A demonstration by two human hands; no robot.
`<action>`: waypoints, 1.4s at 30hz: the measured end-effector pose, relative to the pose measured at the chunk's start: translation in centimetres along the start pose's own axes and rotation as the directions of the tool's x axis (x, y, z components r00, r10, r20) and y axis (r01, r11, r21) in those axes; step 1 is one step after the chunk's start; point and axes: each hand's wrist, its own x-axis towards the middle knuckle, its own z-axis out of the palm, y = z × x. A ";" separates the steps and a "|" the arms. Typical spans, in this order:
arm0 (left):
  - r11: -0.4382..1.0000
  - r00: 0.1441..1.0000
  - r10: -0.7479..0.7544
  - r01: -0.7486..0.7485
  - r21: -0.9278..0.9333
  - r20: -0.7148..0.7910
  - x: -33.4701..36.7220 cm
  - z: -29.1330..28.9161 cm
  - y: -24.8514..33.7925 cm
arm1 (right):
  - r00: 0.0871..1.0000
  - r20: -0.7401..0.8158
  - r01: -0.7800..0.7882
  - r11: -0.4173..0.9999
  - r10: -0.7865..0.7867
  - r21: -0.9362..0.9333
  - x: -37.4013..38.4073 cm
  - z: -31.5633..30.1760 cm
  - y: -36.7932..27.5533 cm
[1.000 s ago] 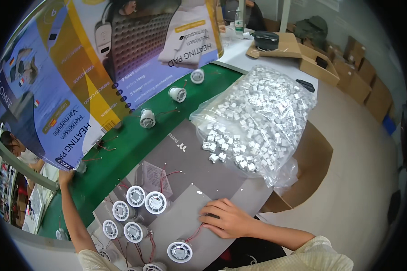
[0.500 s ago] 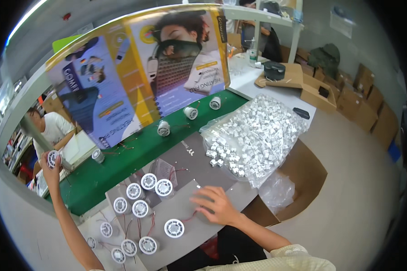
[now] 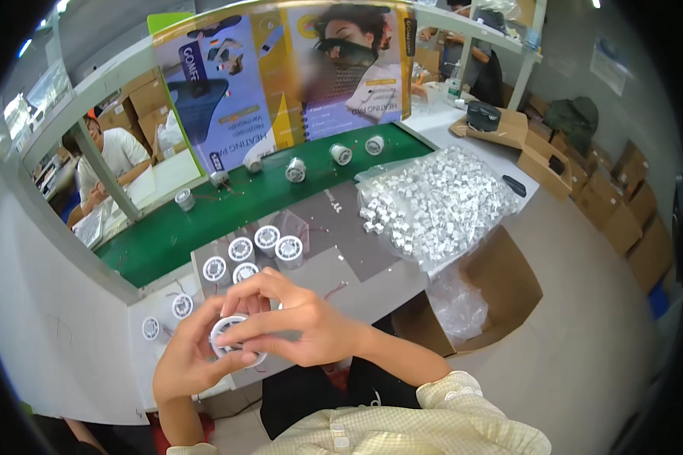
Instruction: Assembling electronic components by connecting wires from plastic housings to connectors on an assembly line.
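Low over the near edge of the bench, my left hand [image 3: 182, 360] curls round a white cylindrical unit [image 3: 218, 334] with a round rim, holding it face up. My right hand [image 3: 300, 318] reaches across from the right, its fingertips bent together over the unit's face. Any small part between those fingertips is hidden. Just beyond my hands stand similar white units with spoked round faces, among them one [image 3: 288, 249] on the grey mat [image 3: 357, 280]. Two more, including this unit [image 3: 182, 305], are to the left of my hands. Thin wires trail on the mat.
A clear bag of small white parts [image 3: 440, 201] lies at the right, above an open carton [image 3: 501, 292] with plastic inside. Several units lie along the green strip [image 3: 155, 239] at the back, beneath a printed sheet [image 3: 281, 83]. Another person [image 3: 114, 159] sits beyond the frame at left.
My left hand has brought a unit from the far left down toward me. My right hand has moved left to meet it. The view has shifted, and more units lie on the green strip.
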 end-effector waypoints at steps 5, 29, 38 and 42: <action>0.978 0.998 -0.049 0.058 -0.198 0.051 -0.1 1.3 -1.0 | 0.997 0.073 -0.021 0.998 0.025 -0.055 -0.6 -0.2 -1.3; 0.996 0.996 0.056 -0.061 -0.064 -0.066 -1.0 2.4 -1.4 | 0.902 0.031 -0.429 0.903 0.430 -0.027 -1.2 0.2 -1.9; 0.977 0.781 -0.187 0.082 -0.199 -0.596 -5.0 -5.5 -4.9 | 0.850 0.122 -0.526 0.822 0.512 0.217 -2.1 0.9 1.8; 0.940 0.502 -0.237 0.335 -0.066 -0.832 -9.5 -11.3 -8.8 | 0.800 0.075 -0.598 0.781 0.595 0.183 -2.1 -0.2 3.2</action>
